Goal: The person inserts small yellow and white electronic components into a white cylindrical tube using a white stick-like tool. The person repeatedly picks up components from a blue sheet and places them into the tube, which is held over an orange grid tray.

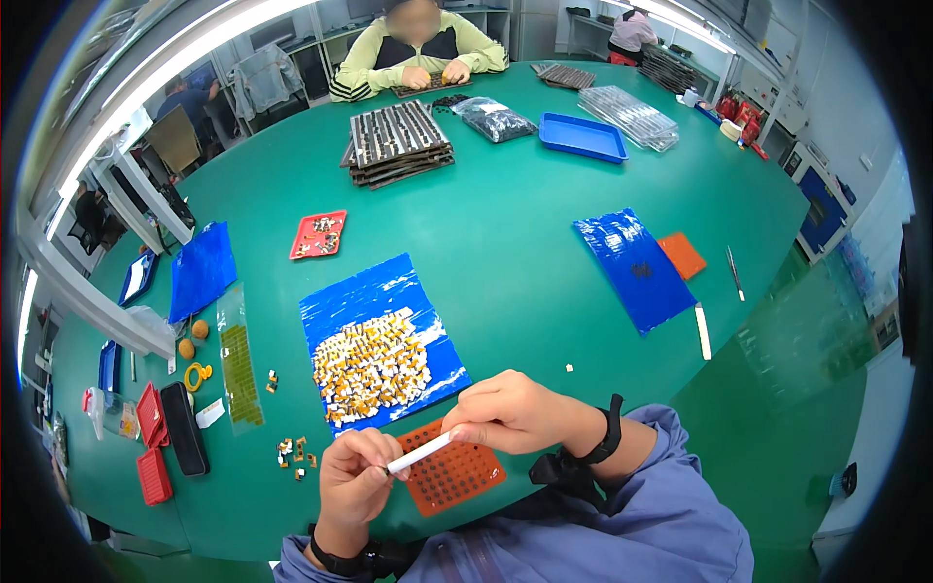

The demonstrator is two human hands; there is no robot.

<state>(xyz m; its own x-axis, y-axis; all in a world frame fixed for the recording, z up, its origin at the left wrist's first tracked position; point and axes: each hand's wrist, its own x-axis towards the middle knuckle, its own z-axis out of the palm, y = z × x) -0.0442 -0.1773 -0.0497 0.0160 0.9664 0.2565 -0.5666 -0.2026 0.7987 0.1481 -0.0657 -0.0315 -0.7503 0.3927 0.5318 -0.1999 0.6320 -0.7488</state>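
Between my hands, just above the orange tray, is a slim white stick [420, 454]. My right hand [510, 413] is closed on its upper right end. My left hand [355, 474] pinches at its lower left end, where a small dark speck shows; whether that is a separate piece I cannot tell. Below them lies the orange perforated tray [478, 494], with rows of small dark round spots. Touching its far side is a blue film-covered sheet [358, 282]. A heap of small white and yellow-brown parts [374, 364] covers its near half.
Loose parts [296, 452] and a red tray [319, 234] lie left. Beyond are stacked strip-filled trays [398, 146], a bag of dark pieces [494, 119] and a blue tray [583, 137]. A blue board [637, 272] and tweezers [735, 273] lie right. A co-worker sits opposite.
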